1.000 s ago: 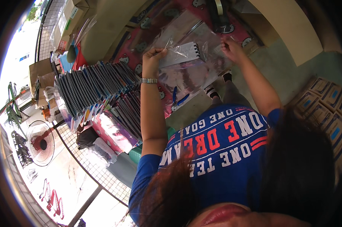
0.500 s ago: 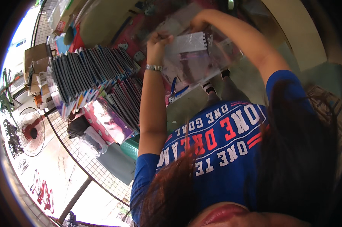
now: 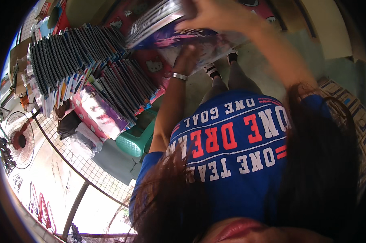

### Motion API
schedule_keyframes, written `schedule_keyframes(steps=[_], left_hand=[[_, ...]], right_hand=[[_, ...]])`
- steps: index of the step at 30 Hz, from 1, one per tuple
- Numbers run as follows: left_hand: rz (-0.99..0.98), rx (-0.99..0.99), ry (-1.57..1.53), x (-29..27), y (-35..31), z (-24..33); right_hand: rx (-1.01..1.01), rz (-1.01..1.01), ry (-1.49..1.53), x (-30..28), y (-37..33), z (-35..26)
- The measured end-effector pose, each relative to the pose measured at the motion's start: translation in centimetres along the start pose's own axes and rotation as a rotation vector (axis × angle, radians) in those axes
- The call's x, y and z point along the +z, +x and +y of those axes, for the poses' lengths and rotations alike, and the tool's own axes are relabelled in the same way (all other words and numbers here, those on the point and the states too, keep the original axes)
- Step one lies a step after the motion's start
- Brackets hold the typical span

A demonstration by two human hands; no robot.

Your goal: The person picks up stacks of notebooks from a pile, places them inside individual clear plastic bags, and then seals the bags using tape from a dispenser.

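Observation:
My right hand (image 3: 205,18) is closed on a stack of spiral notebooks (image 3: 169,38) with purple covers, held tilted at the top of the view. The wire-bound edges of the stack are smeared by motion. Just below it is my left hand (image 3: 187,60), with a metal watch at the wrist. It is beside a sheet or bag of clear plastic (image 3: 209,50) and close under the notebooks. Blur and shadow hide whether its fingers grip anything.
Rows of spiral notebooks (image 3: 65,52) are stacked on a pink patterned table cover (image 3: 152,67) to my left. A green plastic stool (image 3: 132,141) is below them. A fan (image 3: 21,139) stands by a wire-mesh fence at far left; cardboard (image 3: 341,97) lies at right.
Both hands were at clear plastic with a white notepad-like item. Now my right hand holds up a notebook stack. Blue-handled pliers have gone out of sight, and the view has shifted.

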State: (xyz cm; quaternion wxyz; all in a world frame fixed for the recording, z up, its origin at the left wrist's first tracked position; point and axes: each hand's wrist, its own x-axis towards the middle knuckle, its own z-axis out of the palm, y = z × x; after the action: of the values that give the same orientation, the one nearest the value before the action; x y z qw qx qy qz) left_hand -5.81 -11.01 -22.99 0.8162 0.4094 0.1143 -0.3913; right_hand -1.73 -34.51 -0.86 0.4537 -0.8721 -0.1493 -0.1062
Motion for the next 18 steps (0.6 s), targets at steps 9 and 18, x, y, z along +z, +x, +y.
schedule_keyframes(steps=[9, 18], left_hand=[[0.072, 0.532, 0.785, 8.7, -2.1, 12.0], [0.248, 0.842, 0.762, 15.0, -4.2, 14.2]], right_hand=[[0.256, -0.115, 0.265, 1.3, -6.2, 7.1], [-0.014, -0.026, 0.207, -4.7, -1.5, 3.3]])
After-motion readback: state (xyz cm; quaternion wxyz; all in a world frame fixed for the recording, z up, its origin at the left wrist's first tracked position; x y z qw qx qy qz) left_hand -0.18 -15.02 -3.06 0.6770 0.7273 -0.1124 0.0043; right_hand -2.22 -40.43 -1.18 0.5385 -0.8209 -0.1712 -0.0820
